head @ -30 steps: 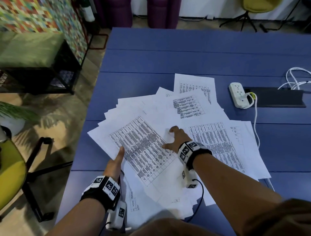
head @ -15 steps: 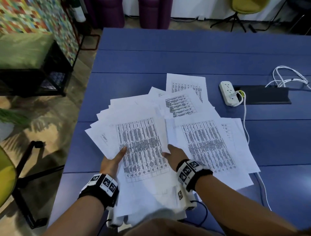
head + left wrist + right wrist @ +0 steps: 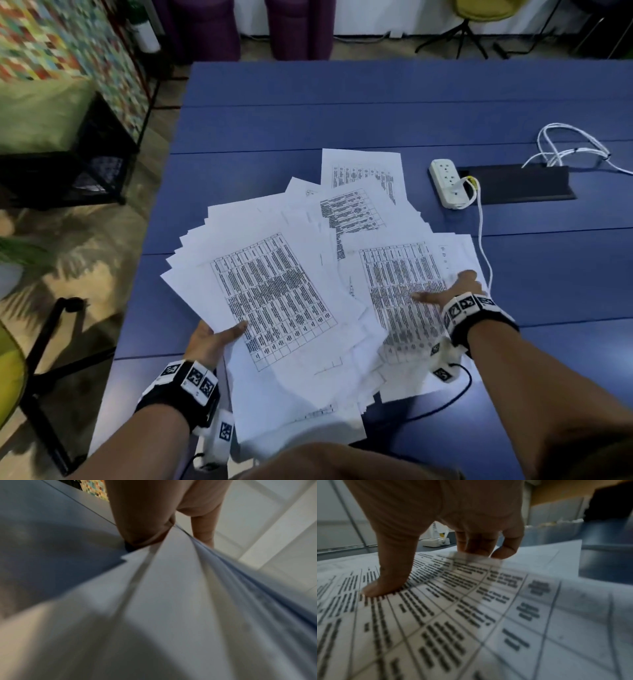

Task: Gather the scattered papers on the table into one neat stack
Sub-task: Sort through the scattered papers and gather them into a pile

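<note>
Between left hand [image 3: 214, 339] thumb and fingers: fanned white printed paper sheets [image 3: 274, 301], gripped at the edge. Under right hand [image 3: 452, 291]: second sheaf, thumb pressing, fingers curled at its far edge. Beyond the fingertips: bare blue wooden table [image 3: 342, 113]. Lower sheets hidden.

papers [image 3: 308, 274]: white sheets, printed tables | fanned, overlapping, unaligned | near edge of blue table [image 3: 342, 109]

Blue table [image 3: 342, 113]: papers [image 3: 359, 205], power strip [image 3: 448, 183]

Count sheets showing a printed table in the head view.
4: left sheet pinched by the left hand; right sheet under the right hand; middle sheet; far sheet. Others may be hidden in the pile.
</note>
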`<state>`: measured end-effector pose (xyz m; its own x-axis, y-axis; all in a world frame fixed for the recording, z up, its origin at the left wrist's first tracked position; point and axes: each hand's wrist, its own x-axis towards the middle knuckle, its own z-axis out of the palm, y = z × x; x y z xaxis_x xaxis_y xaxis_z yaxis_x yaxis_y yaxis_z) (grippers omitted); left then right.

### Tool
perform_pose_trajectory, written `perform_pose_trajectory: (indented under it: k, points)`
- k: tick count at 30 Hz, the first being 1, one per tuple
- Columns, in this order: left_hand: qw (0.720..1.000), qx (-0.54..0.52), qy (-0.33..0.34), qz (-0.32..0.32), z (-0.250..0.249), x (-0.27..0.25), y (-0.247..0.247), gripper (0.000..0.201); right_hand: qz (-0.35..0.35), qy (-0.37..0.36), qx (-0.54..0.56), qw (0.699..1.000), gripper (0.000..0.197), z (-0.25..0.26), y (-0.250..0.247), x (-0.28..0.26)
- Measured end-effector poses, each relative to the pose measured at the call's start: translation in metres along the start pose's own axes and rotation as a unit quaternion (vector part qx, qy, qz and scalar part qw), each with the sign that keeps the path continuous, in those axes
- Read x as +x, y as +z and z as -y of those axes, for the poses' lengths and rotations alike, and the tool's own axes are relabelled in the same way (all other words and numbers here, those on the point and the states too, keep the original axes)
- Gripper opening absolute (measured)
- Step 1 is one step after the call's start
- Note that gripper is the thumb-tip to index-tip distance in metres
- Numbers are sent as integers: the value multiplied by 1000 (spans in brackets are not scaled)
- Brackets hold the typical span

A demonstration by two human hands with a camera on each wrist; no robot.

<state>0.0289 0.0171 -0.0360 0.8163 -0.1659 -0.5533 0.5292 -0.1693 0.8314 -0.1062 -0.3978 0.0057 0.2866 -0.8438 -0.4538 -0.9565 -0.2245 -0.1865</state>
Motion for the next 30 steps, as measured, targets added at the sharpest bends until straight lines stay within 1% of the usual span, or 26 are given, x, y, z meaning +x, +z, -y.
perform_pose_trajectory:
  k: [2,3,4,5,6,7,8,10,12,13,14,15,17,18,19,20,21,22,23,24,25,26,27,28,29,30]
  points:
    - [1000,5,-11,-17,3,4,-2,106,44,-3,64,997,120,-1,-2,3]
    - [999,18,-16,-32,2,4,-2,109,65,-11,58,996,116,-1,-4,3]
    - [999,15,-13,-33,4,5,-3,115,76,-26,58,995,107,0,-6,2]
    - [999,16,-11,-43,17,17,-9,124,70,-41,57,995,93,4,-9,1]
    - [999,18,-13,-46,27,27,-15,132,53,-62,66,994,77,9,-12,-2]
    - [999,21,-23,-43,30,29,-16,135,21,-85,74,993,63,15,-18,-5]
    - [998,22,-36,-46,49,47,-28,132,-18,-119,79,990,53,24,-26,-10]
    - [998,21,-32,-45,21,24,-14,111,-105,-198,99,970,35,42,-46,-26]
    - [998,13,-32,-44,6,12,-6,82,-178,-285,147,930,26,60,-72,-48]
    - [998,12,-33,-48,2,7,-2,66,-197,-323,192,906,22,68,-84,-58]
    - [998,7,-36,-51,1,6,-1,57,-197,-355,250,879,19,77,-96,-69]
    - [998,3,-31,-54,1,6,-1,54,-175,-376,322,851,17,85,-106,-79]
    - [998,-11,-30,-52,2,7,-1,55,-76,-398,478,779,14,95,-123,-100]
    - [998,-18,-34,-53,3,8,-2,55,-23,-402,536,742,17,97,-128,-108]
    - [998,-34,-33,-40,4,8,-1,55,22,-400,568,719,20,97,-130,-114]
    - [998,-44,-26,-40,4,6,-2,52,61,-390,584,709,22,96,-127,-116]
    - [998,-53,-20,-24,4,6,-1,50,90,-372,588,712,21,95,-122,-118]
    - [998,-62,-19,-17,2,4,-1,48,100,-343,581,731,18,93,-108,-115]
    - [997,-76,-14,-10,2,2,-1,43,103,-315,560,759,14,92,-93,-111]
    - [996,-85,-16,-11,1,2,-1,38,94,-291,514,801,10,91,-73,-107]
    - [994,-99,-33,-23,3,6,-3,42,84,-275,448,847,15,90,-51,-103]
    - [992,-113,-56,-28,12,15,-10,63,81,-265,376,884,25,89,-28,-99]
    - [987,-133,-91,-11,23,25,-18,86,92,-264,320,905,29,88,-6,-99]
    - [982,-146,-119,-6,27,28,-21,97,110,-264,278,917,28,88,15,-101]
    - [978,-153,-142,20,18,19,-16,98,128,-265,245,924,29,90,33,-106]
    - [979,-140,-150,20,1,4,-8,94,148,-258,218,930,31,93,52,-108]
